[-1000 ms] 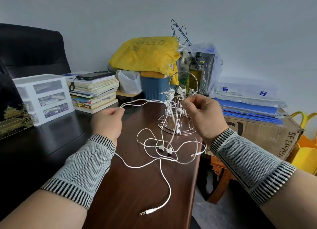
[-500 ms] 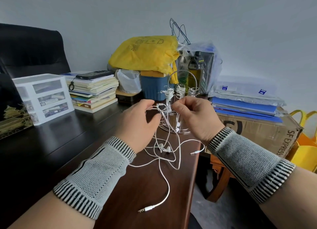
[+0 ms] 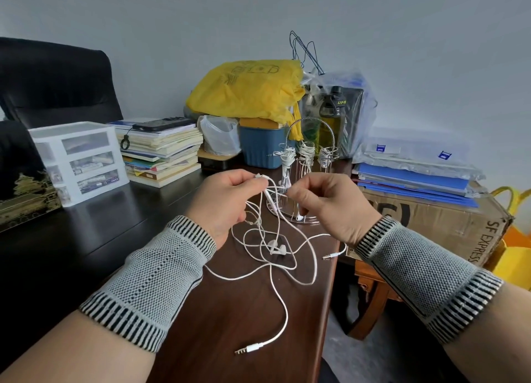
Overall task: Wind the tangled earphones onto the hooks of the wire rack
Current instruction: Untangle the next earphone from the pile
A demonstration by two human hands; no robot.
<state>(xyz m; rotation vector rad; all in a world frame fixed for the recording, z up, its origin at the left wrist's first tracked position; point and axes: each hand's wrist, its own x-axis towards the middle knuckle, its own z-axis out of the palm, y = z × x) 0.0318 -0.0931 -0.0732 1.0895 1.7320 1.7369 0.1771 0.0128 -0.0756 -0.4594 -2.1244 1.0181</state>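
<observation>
We pinch the tangled earphones (image 3: 267,239) in both left hand (image 3: 227,201) and right hand (image 3: 324,204), lifting cords apart to free a strand for the wire rack (image 3: 304,158).

A single head-worn wide-angle camera looks forward and down over a dark wooden desk (image 3: 86,239), close above both forearms; the wire rack (image 3: 304,164) stands near, toward 12 o'clock, a grey wall behind.

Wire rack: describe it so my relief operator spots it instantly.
Start at the yellow bag by the back wall. Just in front, right of the blue bin, stands the wire rack: a chrome arch on a round base, its hooks already wrapped in white cord.
</observation>
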